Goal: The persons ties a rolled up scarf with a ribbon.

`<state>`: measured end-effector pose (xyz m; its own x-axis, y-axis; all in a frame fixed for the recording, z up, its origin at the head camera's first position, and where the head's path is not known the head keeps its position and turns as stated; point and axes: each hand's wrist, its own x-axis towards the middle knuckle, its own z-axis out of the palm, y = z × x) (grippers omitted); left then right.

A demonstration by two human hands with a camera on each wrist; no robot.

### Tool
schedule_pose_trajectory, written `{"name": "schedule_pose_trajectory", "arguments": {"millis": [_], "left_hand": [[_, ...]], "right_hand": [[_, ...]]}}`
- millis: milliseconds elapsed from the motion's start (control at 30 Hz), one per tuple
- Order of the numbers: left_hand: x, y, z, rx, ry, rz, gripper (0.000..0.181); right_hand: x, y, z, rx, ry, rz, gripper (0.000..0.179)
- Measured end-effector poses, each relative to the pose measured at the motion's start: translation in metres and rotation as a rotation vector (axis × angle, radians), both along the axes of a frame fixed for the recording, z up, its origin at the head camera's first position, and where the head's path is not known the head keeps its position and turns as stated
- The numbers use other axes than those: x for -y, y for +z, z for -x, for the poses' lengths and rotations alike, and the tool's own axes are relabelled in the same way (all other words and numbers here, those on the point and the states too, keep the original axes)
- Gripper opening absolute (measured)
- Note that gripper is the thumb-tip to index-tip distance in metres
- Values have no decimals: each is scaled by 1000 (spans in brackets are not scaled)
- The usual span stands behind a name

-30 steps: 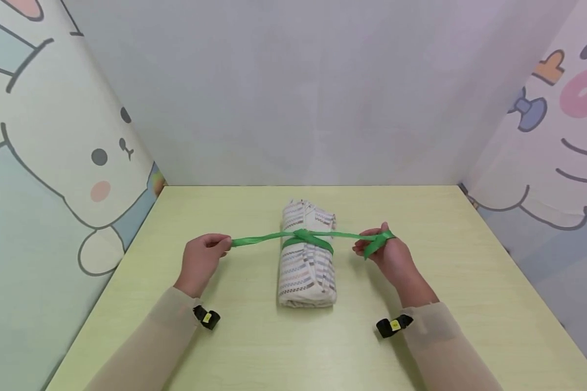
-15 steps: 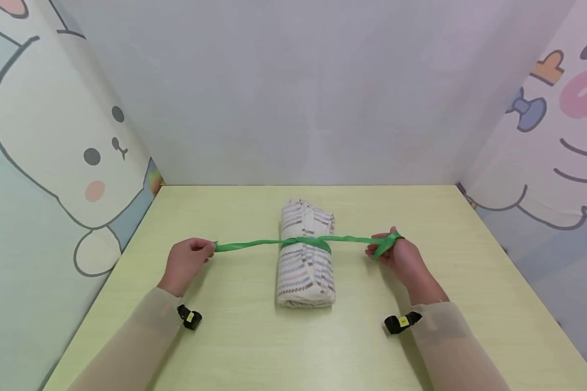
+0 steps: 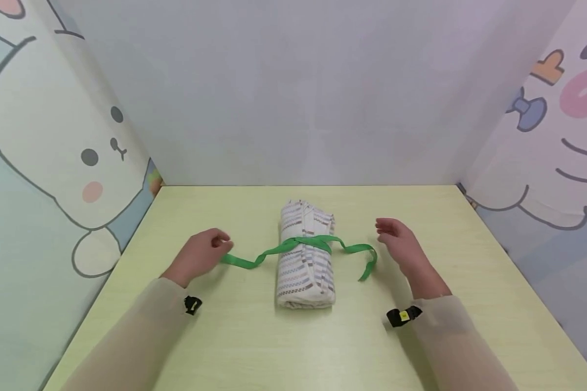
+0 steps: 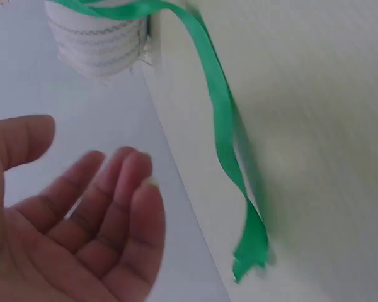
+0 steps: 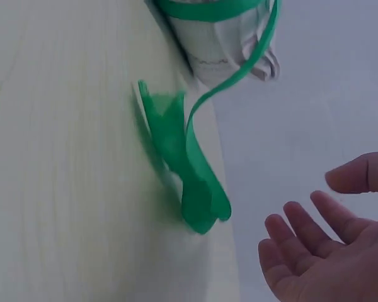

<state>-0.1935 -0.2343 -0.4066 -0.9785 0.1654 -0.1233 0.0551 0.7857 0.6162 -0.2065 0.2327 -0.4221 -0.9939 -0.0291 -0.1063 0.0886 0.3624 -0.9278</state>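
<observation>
A rolled, patterned white cloth (image 3: pixel 305 277) lies upright in the head view at mid-table, bound round its middle by a green ribbon (image 3: pixel 315 241) with a crossing on top. One ribbon tail runs left and ends by my left hand (image 3: pixel 203 255); the other curls down on the right, short of my right hand (image 3: pixel 403 247). In the left wrist view my left fingers (image 4: pixel 148 214) are loosely bent, thumb apart, with the loose ribbon end (image 4: pixel 252 248) beside them. My right fingers (image 5: pixel 296 242) are spread and hold nothing in the right wrist view, near the folded ribbon tail (image 5: pixel 198 195).
The pale wooden table (image 3: pixel 303 347) meets a plain grey backdrop (image 3: pixel 293 98) behind. Side panels with cartoon animals stand left (image 3: pixel 68 163) and right (image 3: pixel 557 163). A small black camera (image 3: pixel 403 316) sits at my right wrist.
Both hands were holding the ribbon tails stretched out to the sides, and pulled them tighter. Now both have let go, and the tails have dropped slack onto the table.
</observation>
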Motion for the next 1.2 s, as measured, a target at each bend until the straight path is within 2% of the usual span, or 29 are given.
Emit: {"name": "schedule_pose_trajectory", "arguments": {"millis": [133, 200, 300, 433, 700, 900, 1100, 1200], "left_hand": [[-38, 4, 6, -11, -145, -96, 38], [-56, 6, 8, 1, -204, -110, 41], [-78, 8, 12, 18, -253, -106, 39], [-91, 7, 18, 38, -301, -117, 28], [-96, 3, 27, 132, -330, -192, 15], [-96, 1, 31, 182, -326, -289, 10], [-98, 6, 31, 177, -321, -217, 11], [-100, 12, 29, 150, -319, -179, 20]], "right_hand": [[35, 7, 3, -106, 100, -138, 39], [53, 10, 4, -136, 156, -209, 36], [75, 12, 6, -161, 233, -267, 31], [89, 11, 15, -162, 310, -289, 23], [91, 14, 28, -66, 387, -362, 26], [87, 16, 30, -68, 477, -331, 27], [88, 24, 29, -61, 498, -206, 27], [88, 29, 29, -46, 501, -199, 29]]}}
